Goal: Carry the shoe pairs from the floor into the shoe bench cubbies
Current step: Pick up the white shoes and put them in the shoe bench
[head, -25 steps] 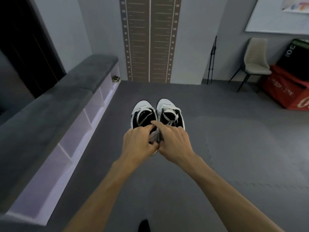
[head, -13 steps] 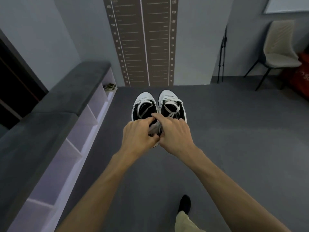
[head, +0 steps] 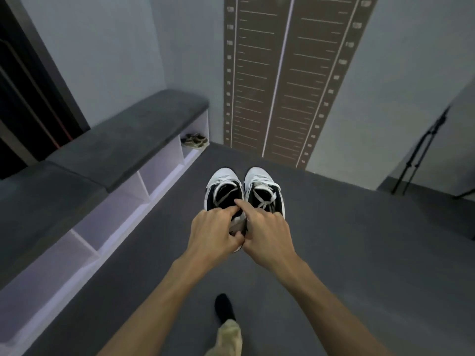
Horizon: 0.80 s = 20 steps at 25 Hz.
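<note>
Head view, looking down over both forearms.

Left hand [head: 214, 233]: closed on the heel end of the left sneaker [head: 224, 191], fingers curled over the collar, thumb toward the inner side. Right hand [head: 267, 233]: closed on the heel end of the right sneaker [head: 264, 190], index finger stretched forward and leftward across the gap, tip near the left shoe's opening. Hands touching at the knuckles, between the two heels.

Sneakers: white uppers, dark linings, pale laces loose. Held side by side, touching or nearly so along the inner edges, toes pointing away, openings up. Both off the floor [head: 359, 253], in the air over the grey mat, right of the bench [head: 128, 140] and apart from it.

Bench: along the left wall, dark grey cushions on top, white cubbies open toward the room. Farthest cubby [head: 196, 134]: holds a brown pair [head: 194, 140], lying on its base. Nearer cubbies: interiors only partly seen, contents cannot be told.

Rear wall: brown height chart [head: 282, 86] with white tick marks, reaching down to the floor, beyond the sneaker toes. Dark stand [head: 421, 147] leaning at far right.

Bottom centre: foot in black sock [head: 225, 307] on the floor, beige trouser leg [head: 228, 337] above it.
</note>
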Available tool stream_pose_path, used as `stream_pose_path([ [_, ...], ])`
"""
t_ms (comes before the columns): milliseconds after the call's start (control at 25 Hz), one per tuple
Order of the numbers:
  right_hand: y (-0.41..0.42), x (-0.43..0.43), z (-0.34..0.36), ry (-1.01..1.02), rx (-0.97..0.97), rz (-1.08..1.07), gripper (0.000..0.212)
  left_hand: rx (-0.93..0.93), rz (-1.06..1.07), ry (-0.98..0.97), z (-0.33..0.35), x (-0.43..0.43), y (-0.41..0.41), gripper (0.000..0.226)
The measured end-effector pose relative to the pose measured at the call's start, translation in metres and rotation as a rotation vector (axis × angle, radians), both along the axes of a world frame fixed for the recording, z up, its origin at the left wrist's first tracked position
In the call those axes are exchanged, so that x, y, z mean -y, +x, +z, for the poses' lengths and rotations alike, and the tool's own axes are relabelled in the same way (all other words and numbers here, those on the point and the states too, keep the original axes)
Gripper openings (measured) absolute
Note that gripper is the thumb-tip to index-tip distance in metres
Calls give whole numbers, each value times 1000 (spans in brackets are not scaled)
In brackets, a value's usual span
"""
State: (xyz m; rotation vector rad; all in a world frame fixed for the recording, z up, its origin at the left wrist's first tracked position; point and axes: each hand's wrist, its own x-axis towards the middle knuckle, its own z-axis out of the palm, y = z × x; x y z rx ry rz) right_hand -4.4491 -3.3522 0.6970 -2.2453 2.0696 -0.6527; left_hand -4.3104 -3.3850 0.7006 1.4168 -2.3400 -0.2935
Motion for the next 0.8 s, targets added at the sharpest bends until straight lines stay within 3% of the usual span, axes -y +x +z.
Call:
stream_pose_path([
  [200,-89,162,-11,41,-41,-33,77,-43,18,10,-21,161,-92,27],
  [480,-186,371,4,-49,12,-20,75,14,61,-7,0,367,-189,26],
  [800,-269,614,-11,-25,73,325,71,55,349,9,-9,569,-269,29],
])
